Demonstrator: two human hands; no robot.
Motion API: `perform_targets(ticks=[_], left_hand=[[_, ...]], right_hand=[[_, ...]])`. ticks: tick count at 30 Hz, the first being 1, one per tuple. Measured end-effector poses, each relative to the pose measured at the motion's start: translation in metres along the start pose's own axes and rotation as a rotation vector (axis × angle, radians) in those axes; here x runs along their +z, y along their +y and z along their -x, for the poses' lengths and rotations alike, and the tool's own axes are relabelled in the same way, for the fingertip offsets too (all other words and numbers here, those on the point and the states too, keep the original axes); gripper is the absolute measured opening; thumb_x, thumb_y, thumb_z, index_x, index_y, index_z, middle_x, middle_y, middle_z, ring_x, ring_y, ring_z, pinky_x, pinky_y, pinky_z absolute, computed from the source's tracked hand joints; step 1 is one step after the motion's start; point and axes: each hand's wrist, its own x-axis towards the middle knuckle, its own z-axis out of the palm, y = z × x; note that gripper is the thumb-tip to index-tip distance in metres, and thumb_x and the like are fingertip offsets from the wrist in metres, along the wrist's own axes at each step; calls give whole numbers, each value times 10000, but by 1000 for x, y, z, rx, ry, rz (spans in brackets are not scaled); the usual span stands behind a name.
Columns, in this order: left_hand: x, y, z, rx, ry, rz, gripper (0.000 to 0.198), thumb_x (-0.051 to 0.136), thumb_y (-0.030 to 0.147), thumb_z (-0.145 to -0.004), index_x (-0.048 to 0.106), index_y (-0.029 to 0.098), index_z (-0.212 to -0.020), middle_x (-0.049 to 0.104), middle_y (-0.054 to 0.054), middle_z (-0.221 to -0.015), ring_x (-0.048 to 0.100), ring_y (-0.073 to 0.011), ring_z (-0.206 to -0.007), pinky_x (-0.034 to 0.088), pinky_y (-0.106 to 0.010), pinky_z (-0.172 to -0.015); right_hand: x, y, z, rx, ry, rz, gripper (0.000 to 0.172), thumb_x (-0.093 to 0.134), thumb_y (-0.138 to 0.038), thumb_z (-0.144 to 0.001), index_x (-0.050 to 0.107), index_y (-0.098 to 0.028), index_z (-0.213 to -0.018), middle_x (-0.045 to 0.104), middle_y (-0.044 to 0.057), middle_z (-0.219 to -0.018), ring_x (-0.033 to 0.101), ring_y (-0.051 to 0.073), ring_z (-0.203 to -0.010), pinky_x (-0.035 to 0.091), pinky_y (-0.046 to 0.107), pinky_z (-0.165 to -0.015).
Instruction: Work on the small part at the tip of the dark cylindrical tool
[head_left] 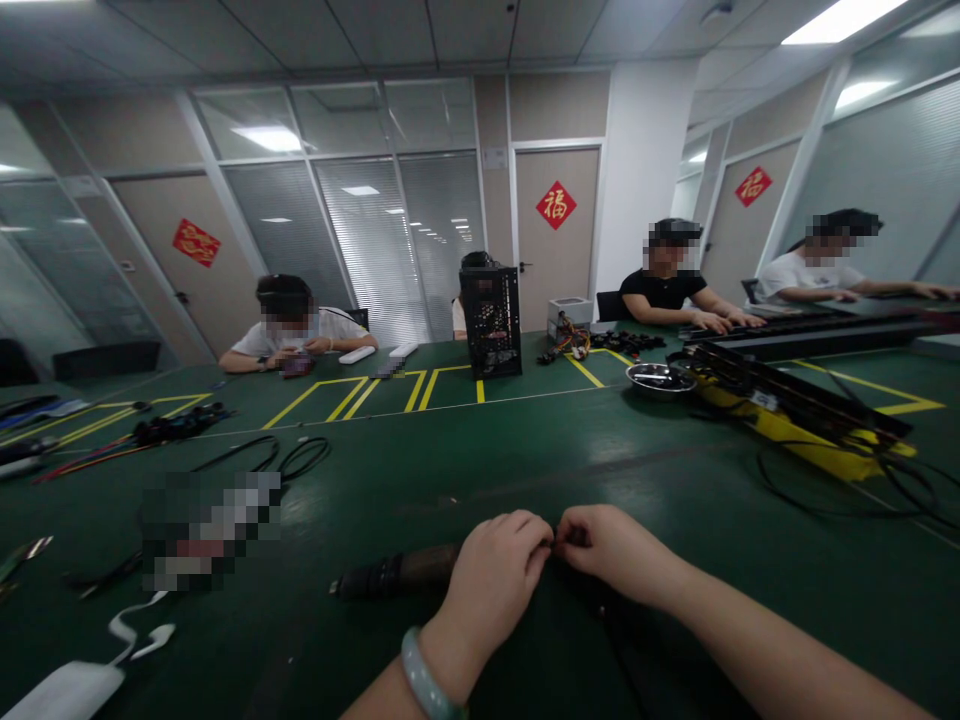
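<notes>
A dark electric screwdriver [420, 572] lies along the green table, its black collar and metal tip pointing left. My left hand [499, 560], with a pale green bangle at the wrist, is closed around the tool's right end. Close against it, my right hand [611, 550] has its fingers pinched together at a black cord [611, 625], which runs down toward the near edge. The fingers of both hands almost meet, and they hide the joint between tool and cord.
A black computer case [495, 322] stands across the table. At right are a metal bowl [660, 378] and black parts on yellow material [810, 430] with loose cables. Cables [180, 425] and a white item [64, 690] lie at left. Several people sit around the far side.
</notes>
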Motion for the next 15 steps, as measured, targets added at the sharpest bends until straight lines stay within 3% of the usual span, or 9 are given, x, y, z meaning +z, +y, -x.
perform_targets(ticks=[7, 15], left_hand=[[2, 0, 0, -11, 12, -6, 47, 555, 206, -895, 597, 225, -907, 607, 2, -927, 560, -183, -858, 419, -303, -750], [2, 1, 0, -22, 30, 9, 89, 509, 200, -914, 587, 235, -938, 614, -2, -922, 562, -187, -850, 413, -313, -759]], right_hand=[[0, -1, 0, -13, 14, 53, 118, 606, -239, -798, 713, -205, -838, 705, 3, -775, 631, 147, -699, 395, 199, -567], [0, -2, 1, -15, 13, 72, 131, 601, -270, -817, 713, -209, -850, 704, 7, -778, 626, 153, -699, 402, 203, -571]])
